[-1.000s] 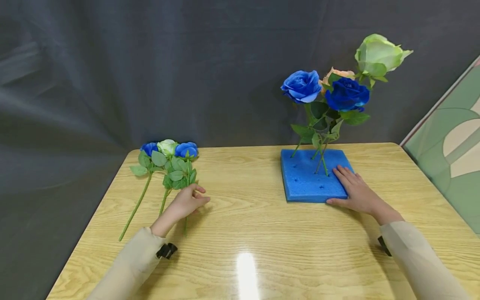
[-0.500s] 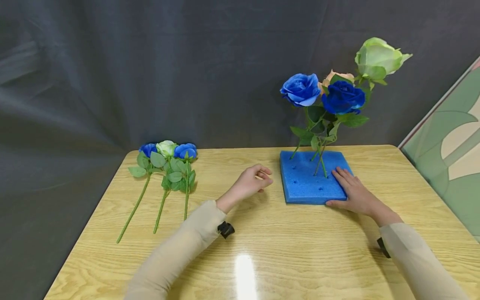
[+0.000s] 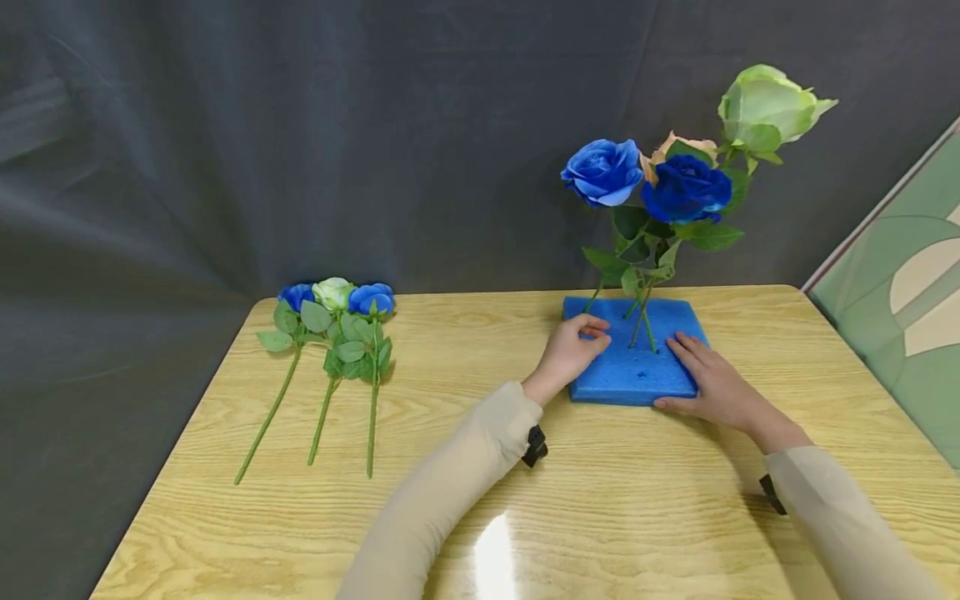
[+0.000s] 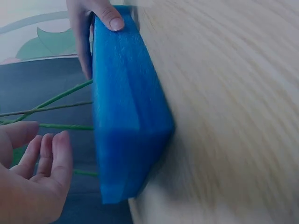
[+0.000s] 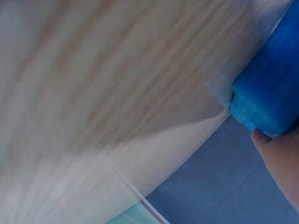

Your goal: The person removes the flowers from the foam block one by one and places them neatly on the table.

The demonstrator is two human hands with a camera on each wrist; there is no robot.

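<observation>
A blue foam block [image 3: 637,379] lies on the wooden table [image 3: 480,467] at the back right. Several artificial roses stand in it: a blue rose [image 3: 603,171], a dark blue rose [image 3: 686,190], a peach rose [image 3: 678,146] and a pale green rose [image 3: 768,104]. My right hand [image 3: 708,379] lies flat on the block's right part, thumb at its front edge. My left hand [image 3: 576,343] hovers at the block's left part, fingers loosely curled and holding nothing. In the left wrist view, relaxed fingers [image 4: 46,158] sit beside the block [image 4: 126,116] near the green stems [image 4: 51,100].
Three loose roses [image 3: 333,312], two blue and one white-green, lie side by side at the table's back left with stems pointing toward me. A dark curtain [image 3: 300,125] hangs behind the table. A green patterned panel [image 3: 900,300] stands at the right.
My left hand has left the loose roses and travelled right across the table to the foam block's left part, holding nothing. The right hand has stayed on the block.
</observation>
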